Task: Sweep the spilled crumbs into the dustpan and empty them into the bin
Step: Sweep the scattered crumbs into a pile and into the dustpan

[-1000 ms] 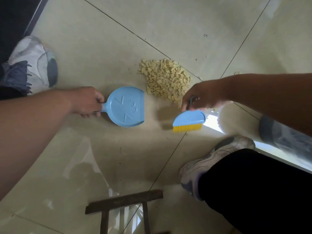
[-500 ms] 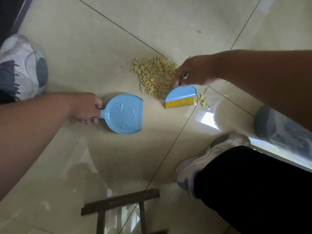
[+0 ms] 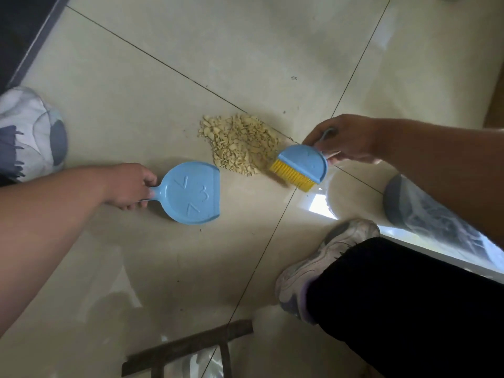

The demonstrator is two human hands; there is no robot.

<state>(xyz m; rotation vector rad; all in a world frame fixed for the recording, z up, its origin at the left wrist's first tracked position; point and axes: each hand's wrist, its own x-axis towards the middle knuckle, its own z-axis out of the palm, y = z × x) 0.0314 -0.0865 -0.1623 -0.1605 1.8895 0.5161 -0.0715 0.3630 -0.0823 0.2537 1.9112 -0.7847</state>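
A pile of pale yellow crumbs point(image 3: 237, 142) lies on the beige tiled floor point(image 3: 191, 64). A small blue dustpan point(image 3: 192, 192) rests flat on the floor just left of and below the pile, its open edge facing right. My left hand point(image 3: 128, 185) grips its handle. My right hand point(image 3: 345, 139) holds a blue hand brush point(image 3: 301, 165) with yellow bristles. The bristles touch the floor at the pile's right edge. No bin is in view.
My right shoe point(image 3: 321, 259) and dark trouser leg point(image 3: 409, 304) are at the lower right. Another shoe point(image 3: 30, 135) sits at the left edge. A dark wooden frame point(image 3: 185, 350) pokes in at the bottom. A dark strip point(image 3: 24, 31) runs along the upper left.
The brush has dropped from the pile's upper right to its lower right edge, tilted. The loose crumbs to the right of it are no longer seen. The dustpan stays beside the pile.
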